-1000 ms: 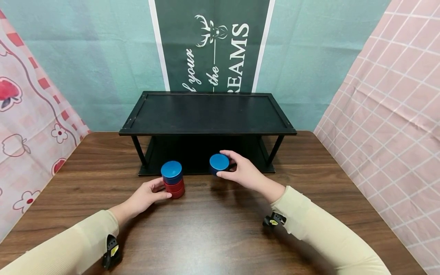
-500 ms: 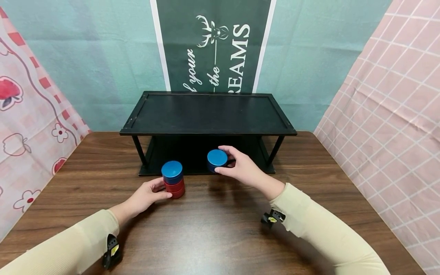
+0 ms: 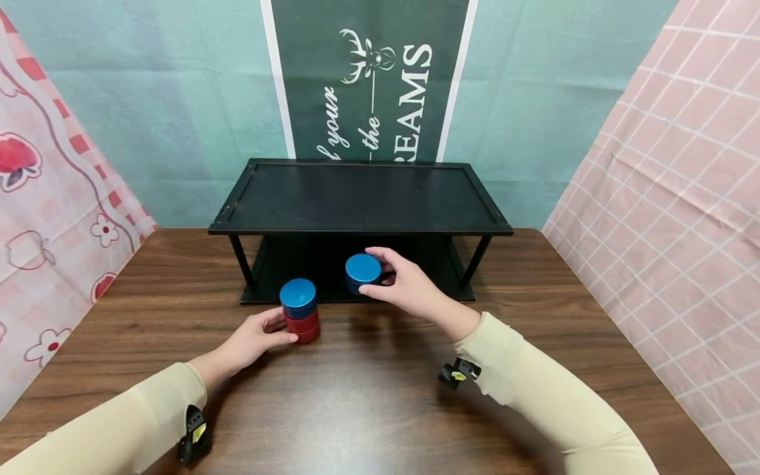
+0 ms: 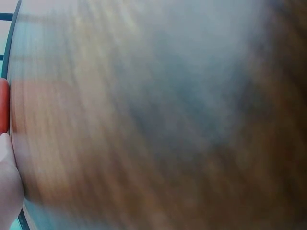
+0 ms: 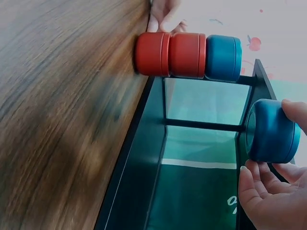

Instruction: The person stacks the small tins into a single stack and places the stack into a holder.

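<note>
Twice gripping: raised blue jar (image 3: pixel 363 270) in right hand (image 3: pixel 410 284), seemingly before the rack (image 3: pixel 368 198); standing red-and-blue stack (image 3: pixel 301 311) in left hand (image 3: pixel 252 340).

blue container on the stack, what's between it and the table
In the right wrist view, a lower red container and an upper red container lie between the stacked blue container and the table.

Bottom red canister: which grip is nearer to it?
Left. The left grip touches the bottom red canister; the right grip is higher, to its right, holding a blue canister.

Red container (image 4: pixel 4 106) cropped, left wrist view
</note>
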Action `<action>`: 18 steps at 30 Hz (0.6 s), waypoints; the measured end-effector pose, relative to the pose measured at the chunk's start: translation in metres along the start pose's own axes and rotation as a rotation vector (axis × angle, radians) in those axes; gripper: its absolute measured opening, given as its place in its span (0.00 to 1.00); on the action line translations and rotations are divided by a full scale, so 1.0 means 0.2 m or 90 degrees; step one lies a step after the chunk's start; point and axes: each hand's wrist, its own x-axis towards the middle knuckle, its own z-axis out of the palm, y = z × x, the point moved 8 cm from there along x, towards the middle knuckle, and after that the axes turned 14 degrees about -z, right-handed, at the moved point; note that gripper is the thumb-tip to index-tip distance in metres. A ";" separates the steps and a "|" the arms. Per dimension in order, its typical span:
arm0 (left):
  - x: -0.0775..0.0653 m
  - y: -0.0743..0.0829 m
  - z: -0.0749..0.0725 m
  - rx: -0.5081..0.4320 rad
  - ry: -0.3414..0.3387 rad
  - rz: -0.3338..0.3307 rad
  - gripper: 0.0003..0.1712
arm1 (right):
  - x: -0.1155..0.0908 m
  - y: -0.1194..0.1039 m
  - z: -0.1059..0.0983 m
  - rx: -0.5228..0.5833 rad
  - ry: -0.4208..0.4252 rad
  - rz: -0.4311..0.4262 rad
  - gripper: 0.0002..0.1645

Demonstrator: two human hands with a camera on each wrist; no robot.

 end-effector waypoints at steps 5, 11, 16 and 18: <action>0.00 0.00 0.00 0.001 0.000 0.000 0.34 | 0.02 -0.02 0.02 0.014 0.000 -0.006 0.37; 0.00 0.00 0.00 0.002 0.002 0.000 0.34 | 0.05 -0.04 0.05 0.023 0.000 -0.020 0.37; 0.00 0.00 0.00 0.006 0.005 0.004 0.34 | 0.08 -0.06 0.09 0.033 0.000 -0.023 0.37; 0.01 0.00 0.00 0.007 0.008 0.001 0.35 | 0.08 -0.07 0.10 0.036 0.001 -0.024 0.37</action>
